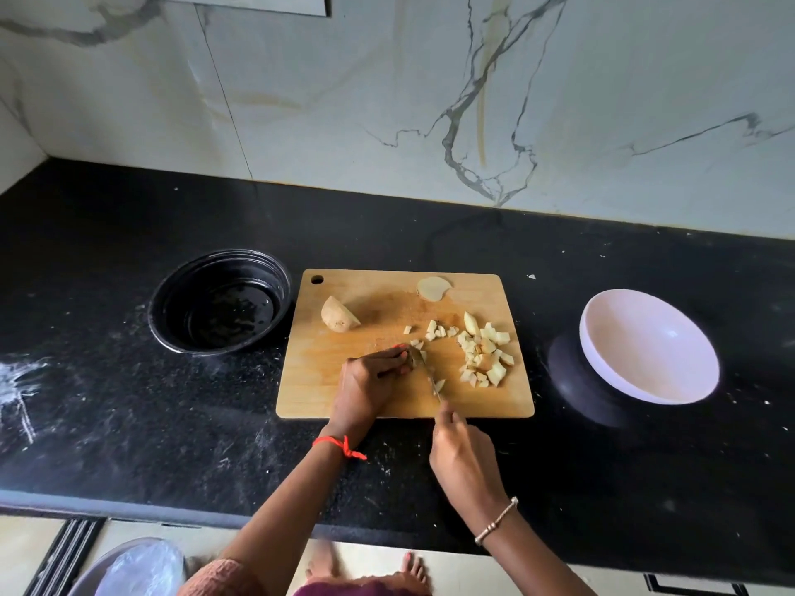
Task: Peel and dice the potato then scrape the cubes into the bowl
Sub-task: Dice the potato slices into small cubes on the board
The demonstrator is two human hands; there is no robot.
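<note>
Potato piece (415, 360) mostly hidden under left hand (369, 382) | knife (435, 387) blade blurred

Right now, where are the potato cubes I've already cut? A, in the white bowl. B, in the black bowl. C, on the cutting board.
C: the potato cubes lie heaped on the right part of the cutting board, beside the knife; the white bowl and the black bowl hold none.
</note>
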